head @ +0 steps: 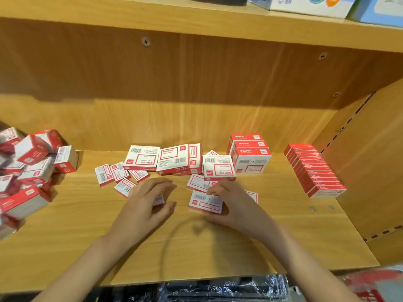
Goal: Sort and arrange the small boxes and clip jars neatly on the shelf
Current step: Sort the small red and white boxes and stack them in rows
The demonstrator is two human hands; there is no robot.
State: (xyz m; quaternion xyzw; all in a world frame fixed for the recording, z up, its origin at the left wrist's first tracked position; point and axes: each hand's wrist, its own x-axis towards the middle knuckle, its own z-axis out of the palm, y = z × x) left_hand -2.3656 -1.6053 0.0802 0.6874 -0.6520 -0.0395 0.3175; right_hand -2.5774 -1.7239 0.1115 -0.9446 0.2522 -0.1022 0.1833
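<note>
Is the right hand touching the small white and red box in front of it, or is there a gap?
Touching. In the head view the right hand holds the small box: its fingers lie on the box's top and right edge, with no gap visible.

Blue-and-white cartons (316, 5) on the upper board — dark plastic-wrapped goods (222, 286) below the front edge.

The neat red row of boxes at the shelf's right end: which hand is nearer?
Right. The right hand grips a small box mid-shelf, left of the red row; the left hand lies farther left.
</note>
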